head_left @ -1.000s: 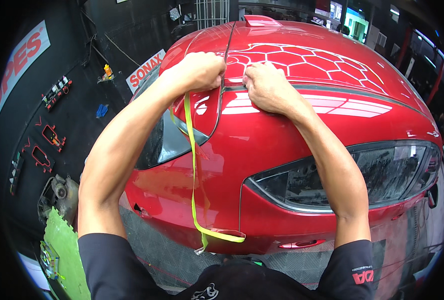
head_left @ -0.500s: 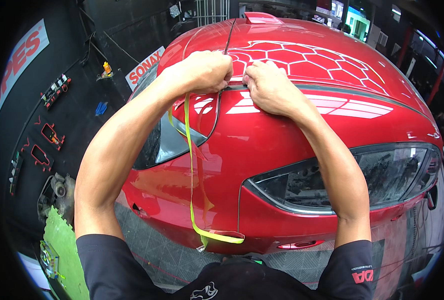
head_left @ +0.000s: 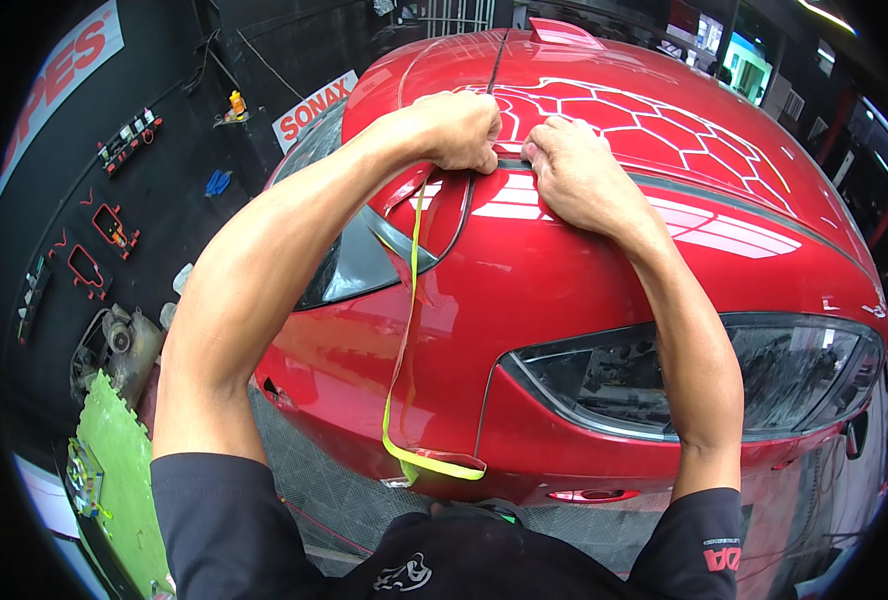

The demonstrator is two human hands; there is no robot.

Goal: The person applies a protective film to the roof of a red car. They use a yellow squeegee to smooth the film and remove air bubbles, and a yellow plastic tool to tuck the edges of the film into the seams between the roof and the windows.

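Tape (head_left: 404, 330), a thin yellow-green strip, is hanging from my left hand (head_left: 459, 130) at upper centre, looping down over the red car (head_left: 564, 260). I am seeing that fist clenching it closer to my right hand (head_left: 574, 170) than a second ago; right fingers are pressing flat on the panel seam, grasping nothing.

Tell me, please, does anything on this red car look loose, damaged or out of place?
One thing stands out: a long yellow-green strip hangs loose from under the left hand down the red car, curling near the bumper. The right hand presses on the panel seam beside it. The paint shows no damage that I can see.
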